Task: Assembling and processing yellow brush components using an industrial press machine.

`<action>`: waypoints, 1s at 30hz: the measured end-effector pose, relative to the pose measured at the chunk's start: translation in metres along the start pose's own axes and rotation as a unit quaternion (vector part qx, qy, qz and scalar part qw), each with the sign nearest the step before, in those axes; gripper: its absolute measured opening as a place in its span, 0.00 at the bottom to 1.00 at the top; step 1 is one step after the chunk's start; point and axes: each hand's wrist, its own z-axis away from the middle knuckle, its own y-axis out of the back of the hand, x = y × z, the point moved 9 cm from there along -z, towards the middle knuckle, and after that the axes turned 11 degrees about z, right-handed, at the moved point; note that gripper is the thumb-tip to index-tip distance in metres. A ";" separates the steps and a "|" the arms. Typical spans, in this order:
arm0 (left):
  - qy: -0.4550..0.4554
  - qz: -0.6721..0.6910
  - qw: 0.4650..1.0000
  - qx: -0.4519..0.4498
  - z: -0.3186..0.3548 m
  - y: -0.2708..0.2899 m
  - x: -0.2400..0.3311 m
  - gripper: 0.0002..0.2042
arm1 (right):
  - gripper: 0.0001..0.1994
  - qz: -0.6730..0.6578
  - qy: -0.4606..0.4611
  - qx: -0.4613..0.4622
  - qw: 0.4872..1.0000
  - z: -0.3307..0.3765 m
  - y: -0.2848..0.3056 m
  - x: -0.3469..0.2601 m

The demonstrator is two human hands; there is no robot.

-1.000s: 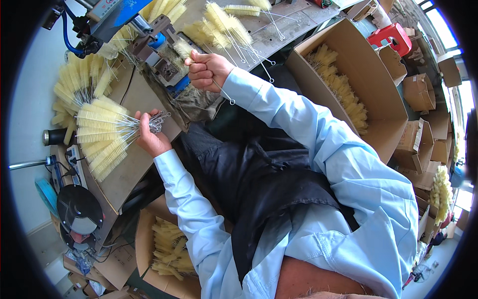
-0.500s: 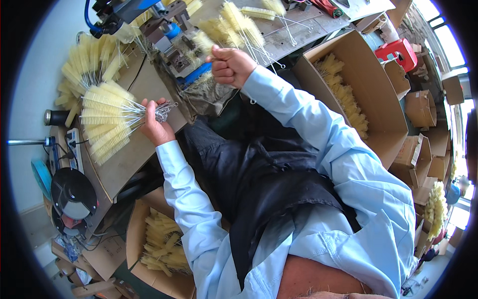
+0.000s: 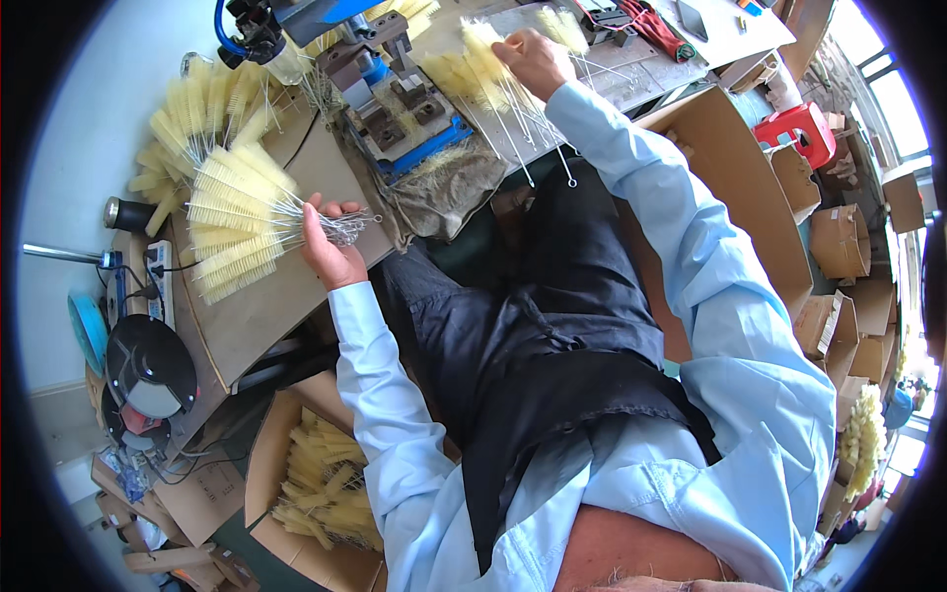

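My left hand is wrapped round the twisted wire handles of a fanned bunch of bottle brushes with pale yellow bristles, held over the bench's left part. My right hand reaches to the brush pile right of a small press. Its fingers are bent and closed against the bristles of one brush there; the fingertips are partly hidden. Wire handles with looped ends hang from that pile over the bench's front edge. The press bed, edged in blue, has no hand at it.
More brushes lie behind the left bunch. A cardboard box of brushes stands at lower left, a large open carton at right. A grey cloth hangs below the press. Black reels and a power strip sit at far left.
My right hand has moved away from the press, right and farther off, to the brush pile. The view has shifted; my left hand still holds its bunch.
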 end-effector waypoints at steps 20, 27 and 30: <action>0.034 -0.097 0.992 -0.077 0.084 -0.049 -0.012 0.15 | 0.15 -0.483 0.064 -0.208 0.848 0.148 -0.029 -0.215; 0.014 -0.149 0.987 -0.053 0.089 -0.032 -0.023 0.19 | 0.09 -0.538 0.056 -0.273 0.796 0.141 -0.022 -0.225; 0.031 -0.171 0.983 -0.061 0.098 -0.039 -0.027 0.22 | 0.10 -0.423 0.136 -0.170 0.880 0.128 -0.017 -0.214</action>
